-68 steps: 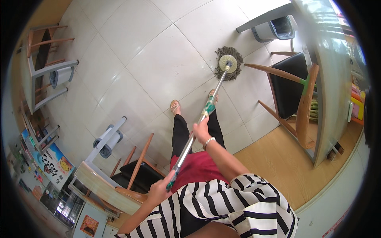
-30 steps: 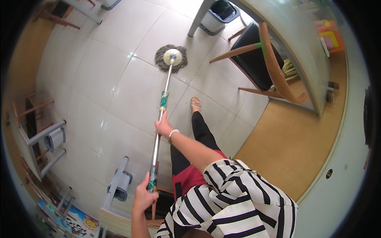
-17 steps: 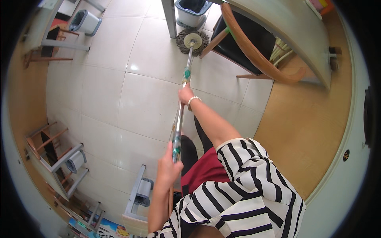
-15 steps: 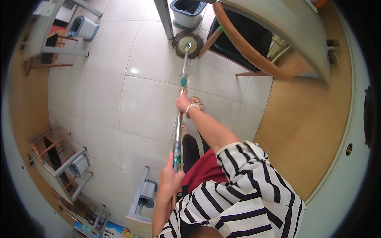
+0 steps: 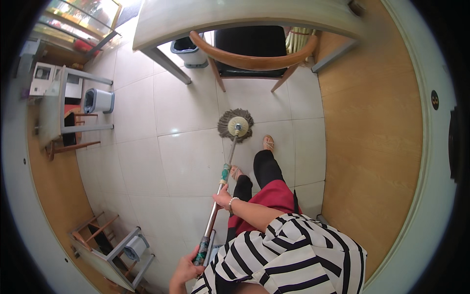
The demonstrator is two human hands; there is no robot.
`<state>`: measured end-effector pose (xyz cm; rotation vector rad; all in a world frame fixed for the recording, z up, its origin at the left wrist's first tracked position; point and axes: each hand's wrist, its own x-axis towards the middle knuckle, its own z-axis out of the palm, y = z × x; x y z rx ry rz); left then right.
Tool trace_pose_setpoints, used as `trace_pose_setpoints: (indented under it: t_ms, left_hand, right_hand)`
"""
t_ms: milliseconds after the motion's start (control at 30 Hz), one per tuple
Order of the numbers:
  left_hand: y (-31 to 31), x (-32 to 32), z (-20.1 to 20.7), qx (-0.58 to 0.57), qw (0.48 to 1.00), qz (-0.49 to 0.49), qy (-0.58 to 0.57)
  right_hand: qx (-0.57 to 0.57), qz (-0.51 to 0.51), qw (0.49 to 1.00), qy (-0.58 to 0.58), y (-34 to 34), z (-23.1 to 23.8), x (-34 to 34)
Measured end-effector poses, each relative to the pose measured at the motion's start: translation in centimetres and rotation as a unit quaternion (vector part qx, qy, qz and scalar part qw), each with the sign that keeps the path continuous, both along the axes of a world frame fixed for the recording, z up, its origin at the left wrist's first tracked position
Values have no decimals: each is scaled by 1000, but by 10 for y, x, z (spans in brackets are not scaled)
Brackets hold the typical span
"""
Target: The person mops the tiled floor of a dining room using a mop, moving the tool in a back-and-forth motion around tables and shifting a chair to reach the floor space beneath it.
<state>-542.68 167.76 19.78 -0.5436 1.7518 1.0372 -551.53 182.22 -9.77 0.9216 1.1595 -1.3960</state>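
A round floor mop [image 5: 211, 218] with a silver pole slants from the lower left up toward the middle of the view. Its grey-brown strand head [image 5: 226, 123], topped by a cream disc, lies spread flat on the tiles just ahead of my feet. My right hand [image 5: 223, 198], with a beaded bracelet at the wrist, wraps round the pole below a green-and-clear joint. Lower down, at the patterned grip near the pole's upper end, my left hand [image 5: 186, 266] is closed. My striped sleeve partly covers that end.
Ahead stand a table [image 5: 245, 62] with grey metal legs and a wooden chair [image 5: 254, 61] with a black seat. A grey bin [image 5: 195, 60] sits beneath the table. A wooden panel wall [image 5: 372, 137] runs along my right. More tables, chairs and a bin [image 5: 100, 100] line the left side.
The mop head has come back from beside the chair leg toward my feet. Both hands have drawn lower and nearer my body, and the view has turned toward the table.
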Motion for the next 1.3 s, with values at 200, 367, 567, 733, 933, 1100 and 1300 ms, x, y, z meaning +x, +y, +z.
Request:
trace_pose_setpoints:
  t_ms: [200,367,567,733,933,1100,1300]
  left_hand:
    - [73,-137,11,4,977,-163,-135]
    - [188,-251,8,66,903,-418,68]
    - [336,-429,-67,-107,820,-421,373]
    - [369,-527,-143,-263,752,-445,410]
    - [382,-506,-152,-254,806,-403,352]
    - [362,-414,-174,-257,812,-377,365]
    - [297,-318,-182,-283,807,-404,324]
  right_hand:
    - [53,-192,980,26,95,-26,-45]
    - [26,-326,944,49,229,1,-113]
    - [-20,-452,887,92,366,-1,-161]
    - [-193,-485,851,52,438,56,-213]
    - [-233,-574,784,-39,500,31,-228]
    - [-202,-620,757,-28,507,33,-207]
    - [-181,-597,781,0,485,47,-172]
